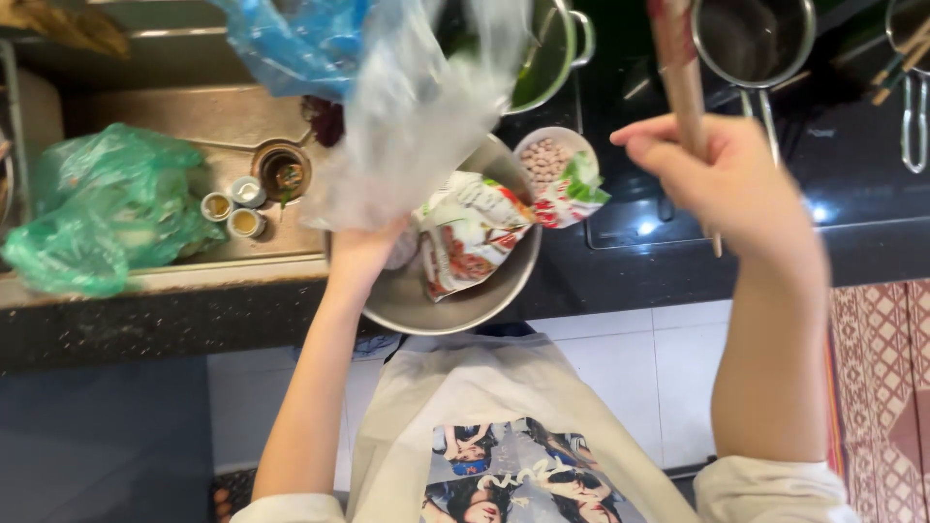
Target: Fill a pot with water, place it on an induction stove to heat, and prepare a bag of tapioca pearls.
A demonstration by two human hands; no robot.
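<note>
- Grip, left: we see the left hand [366, 254] closed on the lower edge of a clear plastic bag [412, 116], which it holds raised above a steel bowl [407, 308]; motion blur hides the individual fingers.
- Grip, right: the right hand [725, 179] is clenched around a pair of chopsticks [681, 73], held roughly upright, their thin ends showing below the fist.
- Bag: we note that the clear plastic bag billows upward and is blurred; a blue plastic bag [295, 39] lies behind it at the top of the view, touching or overlapping it.
- Bowl: the steel bowl sits at the near edge of the dark table [872, 242], beside the sink [184, 116]; inside it lies a printed red-and-white food packet [465, 237].
- Small dish: a pale bowl of beans [544, 160] stands just beyond the steel bowl, with a second printed packet [573, 194] resting against it.
- Sink: we see a green plastic bag [102, 208] at its left, three small cups [235, 205] near the drain [281, 171].
- Far side: a green pot [552, 53] and a steel saucepan [756, 39] stand on the dark table, well apart from the left hand.
</note>
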